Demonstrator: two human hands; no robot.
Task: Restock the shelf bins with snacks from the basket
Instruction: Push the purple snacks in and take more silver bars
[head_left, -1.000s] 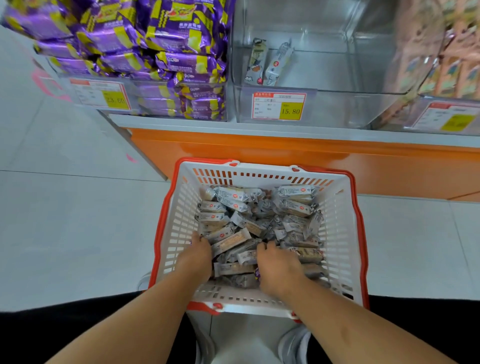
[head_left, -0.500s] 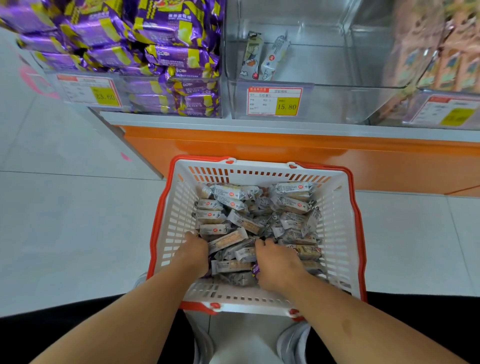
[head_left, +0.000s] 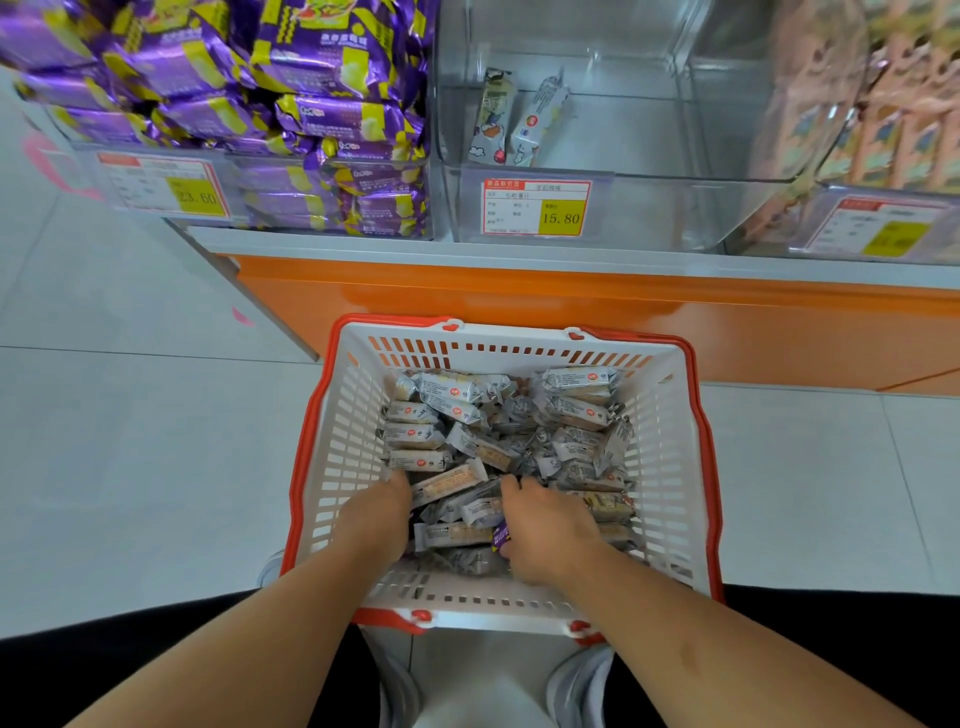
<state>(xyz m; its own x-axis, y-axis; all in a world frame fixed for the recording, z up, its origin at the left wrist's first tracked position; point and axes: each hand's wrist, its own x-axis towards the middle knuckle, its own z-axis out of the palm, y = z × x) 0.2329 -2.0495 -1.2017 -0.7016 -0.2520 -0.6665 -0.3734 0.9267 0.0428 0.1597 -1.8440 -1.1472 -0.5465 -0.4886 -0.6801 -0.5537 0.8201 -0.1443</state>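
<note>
Three shelf bins run across the top of the view; the middle clear bin is nearly bare, holding only two wrapped snack bars that lean upright at its left end, long axes pointing away from the person. Left of it sits a bin packed with purple packs; the bin on the right is blurred. Below the shelf, on the floor against the orange base, stands the basket, white mesh with a red rim, loaded with silver-wrapped snacks lying flat at mixed angles, mostly crosswise. The left hand and right hand are both down in the near end of the pile, apart, with a few bars between them. Fingers are buried in the wrappers, so whether either has closed on anything cannot be told. Key relation: the middle bin lies straight ahead and above the hands, slightly right of the basket's centre, so the right hand is marginally nearer. Likely step: scooping a handful to lift up and forward.
</note>
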